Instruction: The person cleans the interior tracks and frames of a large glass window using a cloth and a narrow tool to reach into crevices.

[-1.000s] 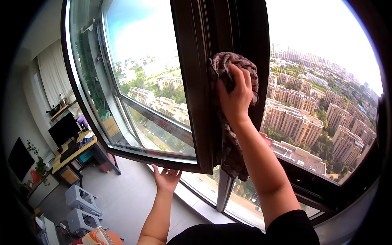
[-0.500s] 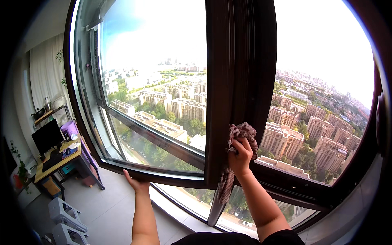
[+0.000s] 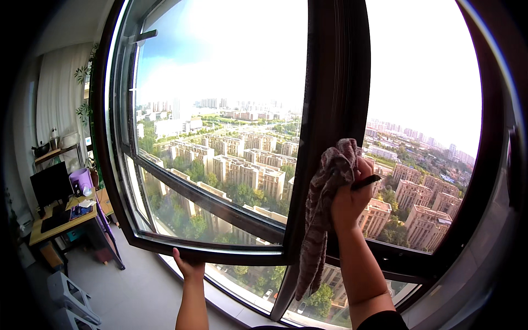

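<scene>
A dark-framed window sash (image 3: 209, 254) is swung inward on the left, its glass upright. My left hand (image 3: 190, 268) holds its bottom rail, thumb up on the near side; the other fingers are hidden by the frame. My right hand (image 3: 349, 201) is closed round a brown patterned cloth (image 3: 319, 220) at the sash's right edge. Most of the cloth hangs down below the fist along the frame. A short dark bar (image 3: 367, 181), probably the window handle, sticks out between the right fingers.
The fixed outer frame (image 3: 396, 258) and lower panes lie beyond the sash, with tall buildings outside. To the left stand a desk (image 3: 69, 220) with a black monitor (image 3: 50, 186), a purple bin (image 3: 81, 180) and grey plastic stools (image 3: 71, 294). A curtain (image 3: 58, 99) hangs behind.
My right hand has moved up and right with the cloth, and a dark bar now shows between its fingers. My left hand stays at the bottom rail. The whole view has shifted.
</scene>
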A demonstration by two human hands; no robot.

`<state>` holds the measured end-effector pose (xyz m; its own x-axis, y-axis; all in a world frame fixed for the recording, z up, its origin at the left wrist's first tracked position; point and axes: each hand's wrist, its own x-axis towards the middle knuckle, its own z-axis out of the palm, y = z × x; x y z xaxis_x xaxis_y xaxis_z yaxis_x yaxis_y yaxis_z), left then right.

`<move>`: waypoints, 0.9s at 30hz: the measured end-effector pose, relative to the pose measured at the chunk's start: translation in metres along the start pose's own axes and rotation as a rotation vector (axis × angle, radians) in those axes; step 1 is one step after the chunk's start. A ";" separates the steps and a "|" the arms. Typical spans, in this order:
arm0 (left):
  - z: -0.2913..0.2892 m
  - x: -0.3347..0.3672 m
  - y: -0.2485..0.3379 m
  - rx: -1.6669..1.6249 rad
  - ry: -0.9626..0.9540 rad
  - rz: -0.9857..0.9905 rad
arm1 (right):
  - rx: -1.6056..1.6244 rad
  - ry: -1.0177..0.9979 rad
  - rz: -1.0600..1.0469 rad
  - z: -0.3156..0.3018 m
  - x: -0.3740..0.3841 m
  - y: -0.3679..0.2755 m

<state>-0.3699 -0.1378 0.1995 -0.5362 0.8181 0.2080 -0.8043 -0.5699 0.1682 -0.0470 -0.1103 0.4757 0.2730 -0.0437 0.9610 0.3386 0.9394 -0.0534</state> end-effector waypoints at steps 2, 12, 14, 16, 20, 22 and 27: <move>-0.009 -0.004 0.000 0.030 -0.005 0.025 | -0.202 -0.049 -0.113 0.017 -0.002 0.005; -0.010 -0.085 0.023 0.297 -0.055 0.012 | -0.136 -0.253 0.164 -0.031 -0.083 0.015; -0.026 -0.107 0.040 0.290 0.023 -0.013 | -0.059 -0.204 0.220 -0.049 -0.088 0.014; -0.035 -0.131 0.072 0.189 0.227 0.044 | 0.043 -0.181 0.412 -0.072 -0.096 0.018; -0.048 -0.188 0.184 0.340 0.521 0.432 | 0.294 -0.091 0.642 -0.107 -0.086 -0.006; -0.042 -0.203 0.229 0.659 0.594 0.647 | 0.405 -0.065 0.727 -0.122 -0.072 -0.029; 0.016 -0.195 0.267 1.347 0.271 0.730 | 0.627 -0.019 0.768 -0.152 -0.068 -0.048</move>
<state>-0.4763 -0.4510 0.2197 -0.8428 0.2471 0.4781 0.3780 -0.3606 0.8527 0.0548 -0.2043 0.3722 0.2027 0.6524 0.7303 -0.4637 0.7208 -0.5152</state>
